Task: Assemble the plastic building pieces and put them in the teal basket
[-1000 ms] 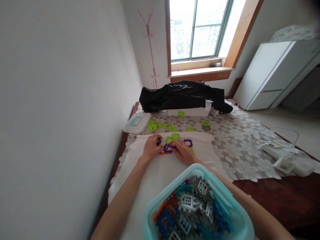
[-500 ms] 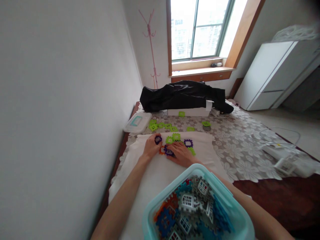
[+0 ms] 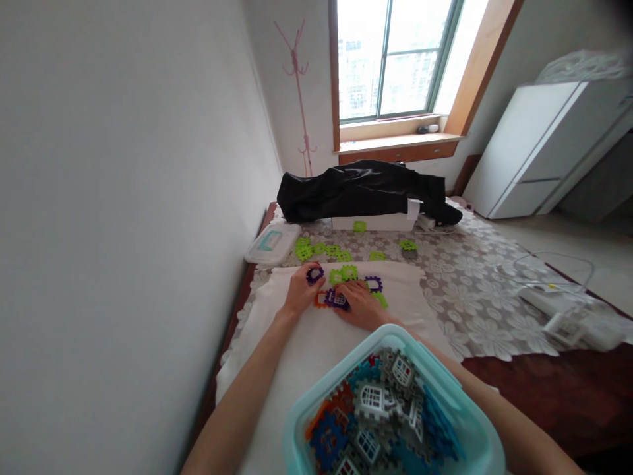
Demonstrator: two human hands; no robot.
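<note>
From the head view, I log the following, left to right. A white lid (image 3: 283, 245) lies at the far left, beyond the white cloth (image 3: 291, 356). The left hand (image 3: 298, 291) is pinched on a purple toothed piece (image 3: 315, 275), held above the cloth. One second ago I saw this piece nearly edge-on; its window face is now turned toward me.

The orange piece (image 3: 321, 301) lies between the hands, on the cloth. Directly right of it, apparently touching, is the purple window piece (image 3: 337, 299). It was tilted under the fingers a second ago; it now lies flat, face up. I judge that this puts its teeth in position against the orange edge; I cannot tell whether they are engaged.

The right hand (image 3: 361, 305) rests with its fingertips on that flat piece; I cannot tell whether it grips or only presses. Behind the fingers are green pieces (image 3: 349, 272), then a purple frame (image 3: 380, 284). The aqua tub (image 3: 340, 372) of mixed pieces stands nearest me.
</note>
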